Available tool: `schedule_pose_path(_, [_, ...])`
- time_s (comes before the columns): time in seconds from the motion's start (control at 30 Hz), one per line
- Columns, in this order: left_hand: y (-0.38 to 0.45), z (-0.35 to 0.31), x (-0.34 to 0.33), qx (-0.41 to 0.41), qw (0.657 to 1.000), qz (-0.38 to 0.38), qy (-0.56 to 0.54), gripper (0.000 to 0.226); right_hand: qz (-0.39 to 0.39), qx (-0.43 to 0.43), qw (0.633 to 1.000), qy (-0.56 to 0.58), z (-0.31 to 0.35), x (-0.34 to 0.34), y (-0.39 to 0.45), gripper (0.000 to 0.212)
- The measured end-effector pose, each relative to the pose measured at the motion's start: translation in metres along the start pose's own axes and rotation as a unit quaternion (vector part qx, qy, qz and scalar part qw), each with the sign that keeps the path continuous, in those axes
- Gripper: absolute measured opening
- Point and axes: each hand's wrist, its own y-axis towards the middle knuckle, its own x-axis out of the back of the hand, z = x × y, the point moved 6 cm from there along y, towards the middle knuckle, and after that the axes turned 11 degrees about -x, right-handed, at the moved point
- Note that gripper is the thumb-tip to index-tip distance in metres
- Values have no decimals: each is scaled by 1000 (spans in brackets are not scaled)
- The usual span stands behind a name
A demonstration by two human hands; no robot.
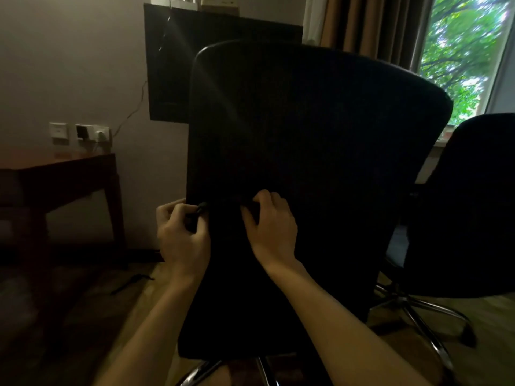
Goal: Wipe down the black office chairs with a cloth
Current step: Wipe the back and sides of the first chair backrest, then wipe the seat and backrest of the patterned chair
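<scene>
A black office chair [320,135] stands right in front of me, its tall backrest turned toward me. My left hand [181,235] is at the backrest's left edge, fingers closed on a bit of dark cloth [201,208]. My right hand [271,227] rests against the back of the backrest, fingers curled, apparently pinching the same cloth. The cloth is nearly lost against the black backrest, so I cannot make out its extent. A second black office chair [473,204] stands to the right, partly behind the first.
The chrome star base [434,310] of the second chair spreads over the floor at the right. A dark wooden table [64,168] stands at the left under wall sockets [92,132]. A black panel [172,65] hangs on the wall behind; a window [459,51] with curtains is at the upper right.
</scene>
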Motion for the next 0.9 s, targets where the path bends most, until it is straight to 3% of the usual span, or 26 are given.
schedule_pose_path(0.2, [-1,-13,4,1,1000,0,-16,7,2,-53,997,62,-5,4,-4,25])
schedule_pose_path(0.3, [3,-12,6,-14,1000,6,-22,10,-40,-46,991,118,11,19,1,23])
schedule_pose_path(0.43, [2,-16,5,-33,999,13,-36,11,-127,-21,985,113,24,29,-4,23])
schedule_pose_path(0.63, [-11,-37,-7,-43,994,29,-93,15,-135,-65,976,159,-6,40,-11,18])
schedule_pose_path(0.9, [-32,-69,-40,-59,984,83,-145,15,-158,-62,974,151,-40,70,-7,15])
